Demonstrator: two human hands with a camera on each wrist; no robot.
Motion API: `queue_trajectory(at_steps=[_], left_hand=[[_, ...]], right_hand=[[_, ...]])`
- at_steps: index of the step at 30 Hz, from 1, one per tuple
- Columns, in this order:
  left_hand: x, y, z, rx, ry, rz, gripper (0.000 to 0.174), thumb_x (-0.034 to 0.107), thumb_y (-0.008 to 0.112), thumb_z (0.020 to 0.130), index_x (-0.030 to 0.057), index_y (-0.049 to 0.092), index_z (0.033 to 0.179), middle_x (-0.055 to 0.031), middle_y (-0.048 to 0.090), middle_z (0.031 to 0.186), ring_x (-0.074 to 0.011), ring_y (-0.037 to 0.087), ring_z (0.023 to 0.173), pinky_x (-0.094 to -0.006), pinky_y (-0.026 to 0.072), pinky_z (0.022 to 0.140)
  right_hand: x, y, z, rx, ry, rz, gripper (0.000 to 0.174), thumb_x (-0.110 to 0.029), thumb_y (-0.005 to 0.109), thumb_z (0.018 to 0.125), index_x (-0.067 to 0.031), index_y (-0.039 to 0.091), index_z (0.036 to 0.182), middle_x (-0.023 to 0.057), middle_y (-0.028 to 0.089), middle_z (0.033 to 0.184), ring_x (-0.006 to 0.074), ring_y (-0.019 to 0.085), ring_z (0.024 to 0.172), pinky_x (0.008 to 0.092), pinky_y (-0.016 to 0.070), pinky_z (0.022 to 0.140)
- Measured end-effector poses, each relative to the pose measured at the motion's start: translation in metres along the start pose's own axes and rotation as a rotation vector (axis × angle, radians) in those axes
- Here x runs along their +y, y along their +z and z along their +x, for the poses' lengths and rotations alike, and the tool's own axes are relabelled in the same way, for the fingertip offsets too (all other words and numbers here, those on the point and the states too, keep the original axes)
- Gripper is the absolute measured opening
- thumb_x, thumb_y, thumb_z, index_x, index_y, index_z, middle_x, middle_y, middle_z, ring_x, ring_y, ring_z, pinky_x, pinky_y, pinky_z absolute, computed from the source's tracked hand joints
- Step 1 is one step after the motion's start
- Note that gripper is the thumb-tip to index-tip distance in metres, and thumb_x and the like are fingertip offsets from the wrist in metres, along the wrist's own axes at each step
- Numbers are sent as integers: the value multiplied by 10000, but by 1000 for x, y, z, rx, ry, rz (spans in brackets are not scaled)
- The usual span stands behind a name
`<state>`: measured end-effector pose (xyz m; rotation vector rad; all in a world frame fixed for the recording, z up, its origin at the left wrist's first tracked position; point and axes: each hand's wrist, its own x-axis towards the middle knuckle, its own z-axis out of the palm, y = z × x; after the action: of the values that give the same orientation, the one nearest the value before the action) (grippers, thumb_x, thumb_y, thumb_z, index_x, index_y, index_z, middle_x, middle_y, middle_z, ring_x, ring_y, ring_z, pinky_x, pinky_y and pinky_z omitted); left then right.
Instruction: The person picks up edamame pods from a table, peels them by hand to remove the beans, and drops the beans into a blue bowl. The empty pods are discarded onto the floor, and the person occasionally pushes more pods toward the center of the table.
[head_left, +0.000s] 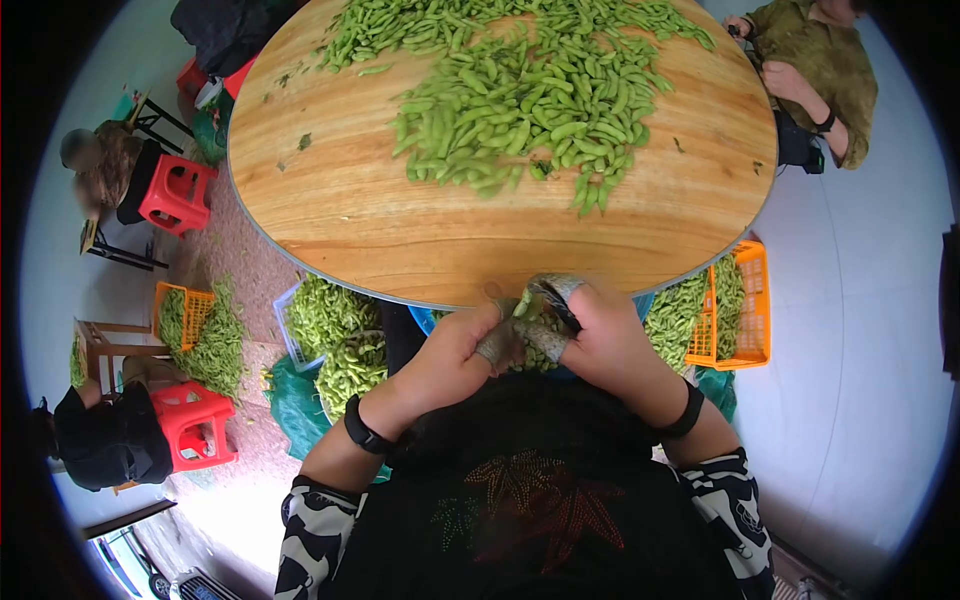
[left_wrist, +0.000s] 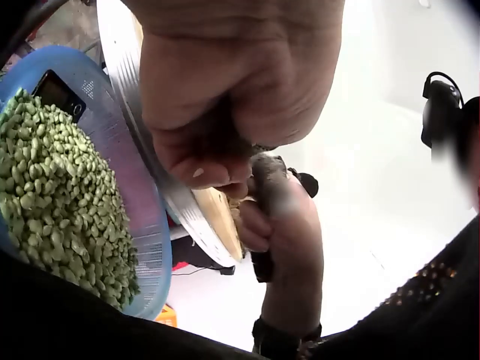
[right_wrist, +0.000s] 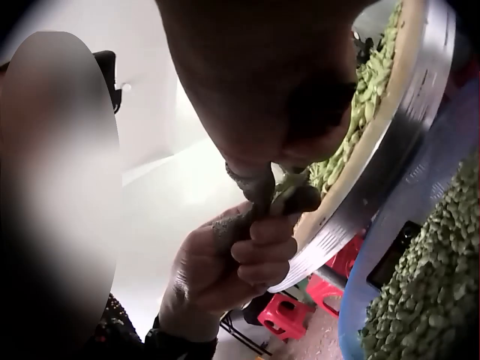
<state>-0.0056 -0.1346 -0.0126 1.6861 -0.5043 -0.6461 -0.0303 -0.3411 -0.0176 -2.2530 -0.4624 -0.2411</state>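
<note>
Both hands meet just past the near edge of the table, their thumbs and some fingers wrapped in grey coverings. Between the fingertips is a green soybean pod [head_left: 523,303]. My left hand [head_left: 455,350] pinches it from the left, its fingers curled in the right wrist view. From the other side my right hand [head_left: 612,330] grips the pod between thumb and forefinger. Below the hands, a blue plastic basket [left_wrist: 154,247] holds a heap of shelled green beans [left_wrist: 60,202]. A dark phone [left_wrist: 60,96] lies at the basket's inner side. The fingers partly cover the pod.
A round wooden table [head_left: 330,215] bears a large pile of soybean pods [head_left: 540,100]. Orange crates [head_left: 757,310] of pods stand right and left. A white basket [head_left: 292,325] of pods sits by the left leg. Other people are near red stools [head_left: 175,195].
</note>
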Motion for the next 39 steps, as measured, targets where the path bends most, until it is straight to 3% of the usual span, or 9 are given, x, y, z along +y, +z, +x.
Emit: queue_trajectory(at_steps=[2,9,11,16,21,26,31,33,39], left_hand=[[1,-1,-1,2,119,224,128,-36,447,814,0,558,866,-107,581,720,-229,596,678,-307,463,635],[3,-11,-9,-200,63,197,135,-50,468,756,7,549,849,-154,597,756,-319,606,725,-371,476,669],[-7,-9,-10,-190,142,281,135,-15,461,772,27,570,840,-105,588,723,-222,590,685,-317,456,634],[0,-17,-7,-319,132,347,87,48,493,801,28,570,836,-104,597,734,-229,595,689,-320,459,640],[4,-21,-7,-452,-18,148,155,6,471,732,19,574,848,-80,598,723,-213,589,727,-322,456,672],[10,-32,-8,-528,-85,48,114,58,504,741,29,584,815,-64,591,709,-191,569,692,-295,435,636],[-2,-40,-16,-662,-181,-122,150,116,488,803,29,609,794,-28,588,709,-127,529,625,-247,404,591],[0,-48,-22,-566,-211,-311,203,119,453,836,19,623,881,-10,585,724,-93,511,615,-223,399,582],[-8,-28,-20,-121,-197,-134,254,13,423,825,12,584,1020,-23,597,736,-99,525,624,-235,424,586]], right_hand=[[3,0,2,-72,78,41,408,-178,725,693,-24,584,1044,178,601,902,371,586,859,410,479,704],[-5,-8,13,-368,249,252,319,-217,726,711,-19,606,931,167,598,770,357,589,713,409,466,637],[-11,-7,13,-378,256,242,310,-213,709,685,10,587,863,199,581,738,398,574,693,447,465,633],[-4,8,-4,-334,-40,147,309,-221,695,649,1,513,762,188,550,713,393,559,681,431,451,609],[-3,7,-9,-350,-34,148,285,-202,695,679,4,555,816,185,575,740,371,575,691,407,467,624],[-1,0,-6,-383,39,431,270,-206,708,779,-34,638,975,127,644,795,238,630,710,314,484,665],[7,-3,-7,-550,191,615,332,-272,694,778,-27,619,989,182,646,924,319,641,866,347,487,761],[9,1,-11,-517,217,702,315,-259,690,775,-27,618,975,178,644,913,331,636,855,352,488,758],[8,20,-18,-379,62,112,309,-219,686,771,-49,625,1022,161,620,845,367,608,798,398,491,699]])
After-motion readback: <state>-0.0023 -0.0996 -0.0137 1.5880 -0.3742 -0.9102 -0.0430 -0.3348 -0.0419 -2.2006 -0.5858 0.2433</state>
